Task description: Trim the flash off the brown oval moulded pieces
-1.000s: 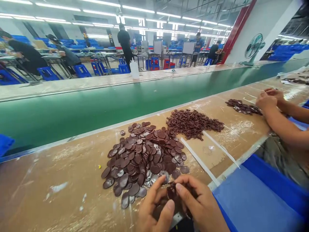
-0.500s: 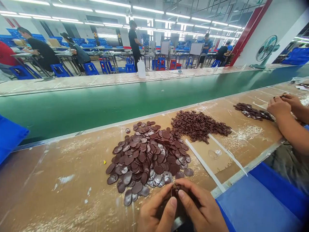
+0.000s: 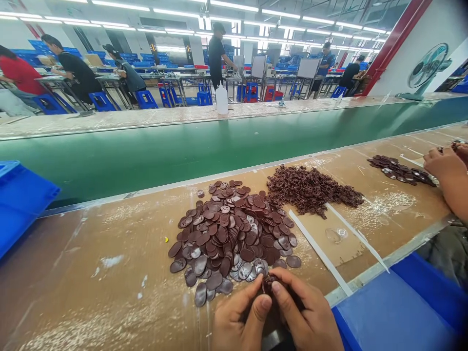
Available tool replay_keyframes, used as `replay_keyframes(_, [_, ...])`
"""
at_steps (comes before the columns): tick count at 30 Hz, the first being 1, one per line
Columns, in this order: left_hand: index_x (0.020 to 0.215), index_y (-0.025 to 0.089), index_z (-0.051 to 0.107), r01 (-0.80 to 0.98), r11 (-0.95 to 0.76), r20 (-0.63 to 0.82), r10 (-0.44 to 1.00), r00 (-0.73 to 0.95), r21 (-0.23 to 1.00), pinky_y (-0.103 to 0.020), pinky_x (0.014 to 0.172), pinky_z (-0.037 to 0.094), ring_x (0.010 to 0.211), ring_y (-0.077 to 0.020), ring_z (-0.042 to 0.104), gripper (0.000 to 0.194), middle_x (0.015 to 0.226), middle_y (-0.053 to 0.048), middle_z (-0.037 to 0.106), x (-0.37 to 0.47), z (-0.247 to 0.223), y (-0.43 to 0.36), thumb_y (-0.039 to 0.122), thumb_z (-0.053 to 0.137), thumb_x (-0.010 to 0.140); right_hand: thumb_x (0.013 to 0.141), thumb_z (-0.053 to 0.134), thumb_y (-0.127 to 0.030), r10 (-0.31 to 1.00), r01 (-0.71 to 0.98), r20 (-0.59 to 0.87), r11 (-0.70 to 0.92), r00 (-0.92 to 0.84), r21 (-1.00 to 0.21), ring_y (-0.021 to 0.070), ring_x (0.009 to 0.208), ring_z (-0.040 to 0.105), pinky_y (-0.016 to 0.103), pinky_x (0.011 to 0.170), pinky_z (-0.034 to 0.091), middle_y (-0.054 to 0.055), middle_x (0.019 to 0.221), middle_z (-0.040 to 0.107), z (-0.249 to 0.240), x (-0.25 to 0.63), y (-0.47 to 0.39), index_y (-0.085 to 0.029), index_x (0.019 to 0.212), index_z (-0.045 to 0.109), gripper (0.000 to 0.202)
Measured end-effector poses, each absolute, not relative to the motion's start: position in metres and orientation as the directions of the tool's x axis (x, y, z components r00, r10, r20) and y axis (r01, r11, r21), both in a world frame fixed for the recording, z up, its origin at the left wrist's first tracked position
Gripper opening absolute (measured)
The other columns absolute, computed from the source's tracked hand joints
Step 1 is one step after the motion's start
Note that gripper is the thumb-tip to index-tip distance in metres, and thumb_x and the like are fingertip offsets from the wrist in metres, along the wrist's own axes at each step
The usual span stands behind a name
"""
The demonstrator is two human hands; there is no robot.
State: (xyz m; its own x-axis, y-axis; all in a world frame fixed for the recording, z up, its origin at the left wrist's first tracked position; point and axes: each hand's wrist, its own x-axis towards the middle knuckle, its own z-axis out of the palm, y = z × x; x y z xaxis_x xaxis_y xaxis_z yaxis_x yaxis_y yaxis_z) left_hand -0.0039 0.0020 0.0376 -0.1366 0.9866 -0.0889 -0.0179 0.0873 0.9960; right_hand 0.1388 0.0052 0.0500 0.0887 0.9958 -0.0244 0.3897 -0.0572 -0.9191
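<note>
**Both hands pinch one dark piece at bench edge**

Left hand [image 3: 239, 319] and right hand [image 3: 305, 319] meet at the bottom centre, fingertips closed together on a small brown oval piece [image 3: 268, 284]. Only its top edge shows between the two thumbs, the rest is hidden by fingers, so its long axis can't be told. Each hand sits equally close to it, left thumb on one side, right thumb and index on the other. The piece is held just off the near rim of the pile of brown oval discs [image 3: 234, 236], which lies directly ahead of the fingertips on the taped cardboard bench top [image 3: 91, 273]. Beyond and to the right sits a heap of small brown trimmings [image 3: 310, 190]. Green conveyor belt [image 3: 146, 156] runs behind. Blue bin [image 3: 20, 197] at left. A co-worker's hand [image 3: 444, 165] works by another small disc pile [image 3: 400, 169] far right.
</note>
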Motion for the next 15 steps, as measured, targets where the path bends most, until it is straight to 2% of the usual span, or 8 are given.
replay_keyframes(2, [0.097,0.032,0.08,-0.016,0.083,-0.085,0.985,-0.15,0.996,-0.022,0.077,0.062,0.085,-0.0202,0.078,0.033,0.096,-0.002,0.081,-0.003,0.037,0.003,0.057,0.073,0.076,0.09,0.057,-0.055,0.995,0.4,-0.032,-0.07,0.099,-0.914,0.0215,0.062,0.067,0.027,0.06,0.057,0.007,0.073,0.074,0.049,0.139,0.006,-0.022,0.103,0.076,0.04])
replay_keyframes(4, [0.097,0.034,0.08,-0.01,0.084,-0.084,0.985,-0.152,0.996,-0.019,0.076,0.062,0.083,-0.0186,0.078,0.032,0.094,-0.001,0.081,-0.003,0.036,0.003,0.058,0.073,0.076,0.09,0.058,-0.055,0.993,0.412,-0.031,-0.076,0.115,-0.908,0.024,0.069,0.07,0.028,0.059,0.058,0.009,0.08,0.076,0.048,0.139,0.006,-0.021,0.104,0.077,0.041])
replay_keyframes(10, [0.1,0.038,0.078,0.046,0.047,-0.04,0.991,-0.131,0.998,-0.014,0.075,0.058,0.082,-0.0151,0.078,0.023,0.093,0.002,0.081,-0.004,0.03,0.003,0.049,0.071,0.081,0.091,0.06,-0.05,0.991,0.413,0.036,-0.021,0.13,-0.91,0.0274,0.091,0.073,0.033,0.083,0.059,0.01,0.1,0.079,0.039,0.137,0.005,-0.023,0.105,0.077,0.036])
replay_keyframes(15, [0.104,0.034,0.077,0.138,-0.04,0.057,0.99,-0.127,0.99,-0.016,0.073,0.059,0.082,-0.0168,0.078,0.022,0.094,0.0,0.08,-0.004,0.025,0.004,0.042,0.069,0.085,0.092,0.06,-0.046,0.989,0.429,0.1,0.044,0.108,-0.902,0.0268,0.098,0.073,0.031,0.085,0.058,0.008,0.108,0.078,0.033,0.138,0.005,-0.026,0.107,0.078,0.031])
